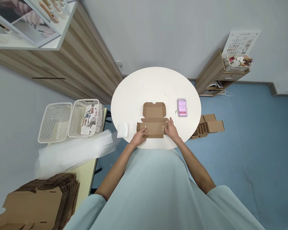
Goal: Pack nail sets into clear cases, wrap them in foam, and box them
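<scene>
From the head camera, looking down, a round white table (156,86) stands in front of the person, against a pale wall. On the near part of it lies a flat brown cardboard box blank (154,119), partly unfolded, its lid flap with a notch pointing away from the person and its body panel lying closest to the table's near edge.

The left hand (139,137) rests on the near left corner of the box blank, its fingers (144,130) curled down onto the cardboard and pressing the left side flap; they are bent but not clenched around anything. The right hand (172,130) lies on the right end of the blank, fingers (168,123) stretched out fairly flat along the right side flap, touching it rather than clasping it. Both forearms reach forward over a pale blue-green garment.

To the right of the blank, apart from it, a phone (182,107) lies flat on the table. At the left edge of the table sits a small white packet (123,130), just beside the left hand.

On the blue floor to the right of the table lies a pile of cardboard pieces (208,126). On the left, a yellowish side table (86,174) carries two white mesh baskets (72,121), one holding printed cards, a sheet of clear plastic wrap (74,153), and a stack of flat cardboard blanks (38,201) at the near corner.
</scene>
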`<state>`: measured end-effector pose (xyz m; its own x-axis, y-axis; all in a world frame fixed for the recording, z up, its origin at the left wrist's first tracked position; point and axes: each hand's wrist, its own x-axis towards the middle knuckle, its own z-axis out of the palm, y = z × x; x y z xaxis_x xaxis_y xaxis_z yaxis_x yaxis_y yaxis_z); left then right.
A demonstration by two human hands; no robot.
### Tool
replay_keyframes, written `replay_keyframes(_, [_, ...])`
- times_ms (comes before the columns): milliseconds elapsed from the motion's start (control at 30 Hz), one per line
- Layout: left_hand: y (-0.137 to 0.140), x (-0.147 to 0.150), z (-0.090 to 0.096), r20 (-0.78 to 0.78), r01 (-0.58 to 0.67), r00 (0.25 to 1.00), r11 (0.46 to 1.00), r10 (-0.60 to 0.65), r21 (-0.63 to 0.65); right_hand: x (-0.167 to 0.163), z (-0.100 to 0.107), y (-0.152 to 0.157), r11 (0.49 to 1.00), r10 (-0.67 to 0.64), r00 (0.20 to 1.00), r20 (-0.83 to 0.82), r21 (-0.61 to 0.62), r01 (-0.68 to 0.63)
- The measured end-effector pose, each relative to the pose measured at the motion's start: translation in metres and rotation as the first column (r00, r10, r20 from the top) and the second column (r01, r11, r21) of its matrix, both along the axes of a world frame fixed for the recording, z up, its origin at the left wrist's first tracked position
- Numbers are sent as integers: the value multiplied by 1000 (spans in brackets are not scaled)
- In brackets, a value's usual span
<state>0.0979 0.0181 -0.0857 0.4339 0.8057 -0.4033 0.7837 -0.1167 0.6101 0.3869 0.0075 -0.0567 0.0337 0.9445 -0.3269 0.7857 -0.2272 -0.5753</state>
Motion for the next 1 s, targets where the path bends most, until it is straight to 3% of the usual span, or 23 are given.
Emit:
replay_keyframes(233, [-2,3,4,-26,1,1000,1000,0,26,-18,8,42,999,28,995,98,-42,-23])
replay_keyframes(400, [-3,3,-1,3,-33,999,999,33,37,-29,6,52,991,78,996,51,-109,-72])
replay_keyframes(567, [-2,2,-7,66,-112,992,993,110,33,-27,0,37,992,73,995,-64,-102,-79])
replay_keyframes(700, [-6,1,-10,136,-204,971,978,197,41,-17,-4,14,977,176,968,-180,-85,-193])
replay_keyframes(800, [-12,3,-11,167,-281,949,958,268,57,-14,-7,-1,962,241,959,-147,-98,-257])
replay_keyframes(1000, [-10,8,-11,202,-387,906,921,372,42,-20,-12,-11,968,217,975,-44,-121,-221])
